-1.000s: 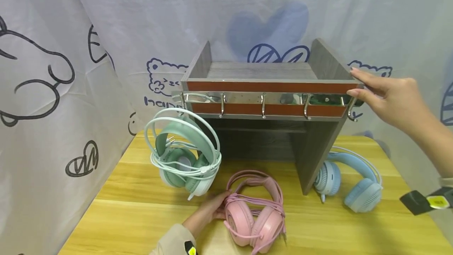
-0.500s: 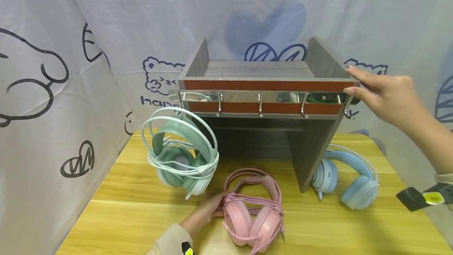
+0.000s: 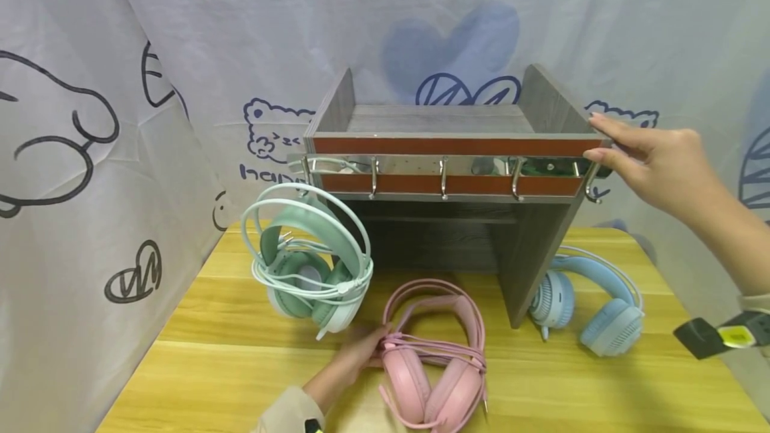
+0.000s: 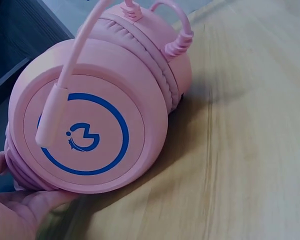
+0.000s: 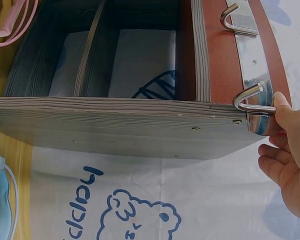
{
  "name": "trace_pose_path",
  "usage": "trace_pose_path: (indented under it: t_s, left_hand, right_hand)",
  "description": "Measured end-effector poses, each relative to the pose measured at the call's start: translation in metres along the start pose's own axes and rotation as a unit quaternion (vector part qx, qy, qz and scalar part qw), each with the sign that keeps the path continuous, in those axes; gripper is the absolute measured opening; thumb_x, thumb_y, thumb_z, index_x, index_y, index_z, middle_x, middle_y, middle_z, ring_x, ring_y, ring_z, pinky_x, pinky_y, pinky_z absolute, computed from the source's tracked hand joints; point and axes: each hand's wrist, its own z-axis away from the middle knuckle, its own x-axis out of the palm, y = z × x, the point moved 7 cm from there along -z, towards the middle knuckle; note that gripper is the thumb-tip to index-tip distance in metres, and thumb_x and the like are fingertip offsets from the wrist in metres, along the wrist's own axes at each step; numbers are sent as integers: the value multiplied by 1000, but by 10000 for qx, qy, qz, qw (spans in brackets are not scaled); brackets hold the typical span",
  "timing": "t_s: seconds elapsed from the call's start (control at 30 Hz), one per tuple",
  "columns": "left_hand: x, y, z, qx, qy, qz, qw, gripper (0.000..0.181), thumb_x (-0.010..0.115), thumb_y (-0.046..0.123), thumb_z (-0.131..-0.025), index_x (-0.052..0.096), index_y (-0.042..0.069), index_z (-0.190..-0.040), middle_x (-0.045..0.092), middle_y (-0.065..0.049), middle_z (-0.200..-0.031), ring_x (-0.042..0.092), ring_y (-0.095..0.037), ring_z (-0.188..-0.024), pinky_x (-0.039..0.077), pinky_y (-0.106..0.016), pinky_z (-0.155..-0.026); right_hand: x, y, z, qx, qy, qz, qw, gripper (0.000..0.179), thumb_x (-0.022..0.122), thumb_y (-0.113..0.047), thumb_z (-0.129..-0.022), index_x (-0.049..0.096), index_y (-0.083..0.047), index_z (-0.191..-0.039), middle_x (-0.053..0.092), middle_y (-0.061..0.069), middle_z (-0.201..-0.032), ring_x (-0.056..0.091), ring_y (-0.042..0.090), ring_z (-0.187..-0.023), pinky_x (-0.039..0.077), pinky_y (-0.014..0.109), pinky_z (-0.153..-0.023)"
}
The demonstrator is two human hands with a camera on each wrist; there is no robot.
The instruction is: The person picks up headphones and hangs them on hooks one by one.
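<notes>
over grained wood (image 3: 180, 366), hands (image 3: 361, 351) (image 3: 664, 162) pinch a grey shelf (image 3: 445, 146) (right) and apparently grip cushioned pink headphones (image 3: 406, 379) (left).

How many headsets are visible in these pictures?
3: green headset on the leftmost hook, pink headset held by the left hand, blue headset on the table, right of the rack.

The cloth (image 5: 220, 200) reads "happ" (image 5: 82, 194); pink headphones (image 3: 408, 383) bear a blue logo (image 4: 92, 141).

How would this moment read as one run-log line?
left hand: grips pink headphones | right hand: holds shelf at front right corner | green headphones: hang from leftmost hook | blue headphones: on table
</notes>
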Motion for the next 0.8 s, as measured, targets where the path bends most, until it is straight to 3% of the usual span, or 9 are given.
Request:
trace_pose_path:
  t_s: [0.37,0.63,0.8]
  left_hand:
    - [-1,2,1,315,206,-25,9993,30,53,26,-90,61,-3,-89,53,10,-62,51,0,-53,53,-20,-56]
    - [4,10,3,682,4,-87,9976,38,49,26,-92,60,-9,-94,61,9,-69,58,-1,-64,56,-26,-67]
    - [6,13,4,835,-93,7,9965,43,48,26,-93,57,-15,-104,68,-1,-79,61,-1,-69,56,-29,-72]
  right_hand:
    - [0,0,1,16,-12,-28,10000,45,65,-21,-82,55,-5,-123,58,25,-113,26,3,-39,24,10,-44]
    - [0,-1,1,-48,55,-59,10000,44,64,-21,-83,55,-5,-122,59,25,-112,24,2,-39,23,12,-43]
    - [0,0,1,-30,45,-60,10000,44,64,-22,-83,55,-5,-123,59,25,-113,24,2,-39,23,12,-43]
